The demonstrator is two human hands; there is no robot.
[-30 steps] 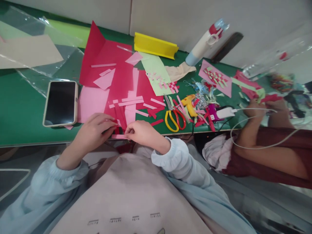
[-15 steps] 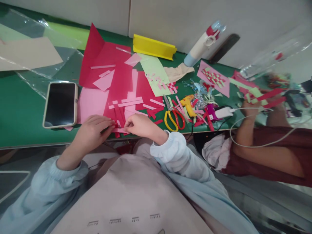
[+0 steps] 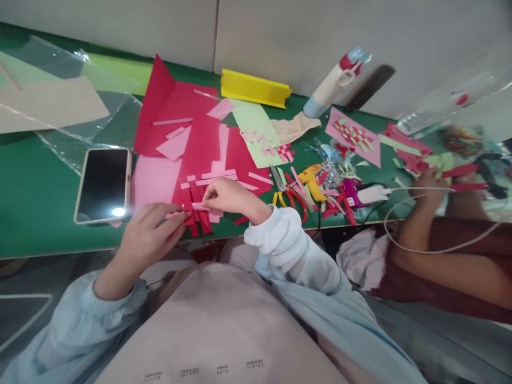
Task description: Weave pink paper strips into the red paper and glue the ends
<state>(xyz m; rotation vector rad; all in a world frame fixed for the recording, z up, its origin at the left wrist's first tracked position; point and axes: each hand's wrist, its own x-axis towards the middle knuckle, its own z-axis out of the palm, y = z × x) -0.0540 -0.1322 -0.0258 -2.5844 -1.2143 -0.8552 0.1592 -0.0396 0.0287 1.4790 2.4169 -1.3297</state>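
Observation:
Red and pink paper strips lie crossed and partly woven near the table's front edge. My right hand pinches a short pink paper strip that runs across the red ones. At the left side of the weave, the fingertips of my left hand close on the end of a red paper strip. A sliver of pink shows between those fingers. More pink strips lie just beyond my hands. Beneath them spread a red sheet and a pink sheet.
Left of the sheets lies a phone. To the right are scissors, a yellow glue gun, paper scraps and a purple device with a white cable. A bottle leans at the wall. Another person's hand works at the far right.
My right hand has lifted and moved up slightly with the pink strip. My left hand has shifted a little back, uncovering more of the red strips. The whole view has tilted slightly.

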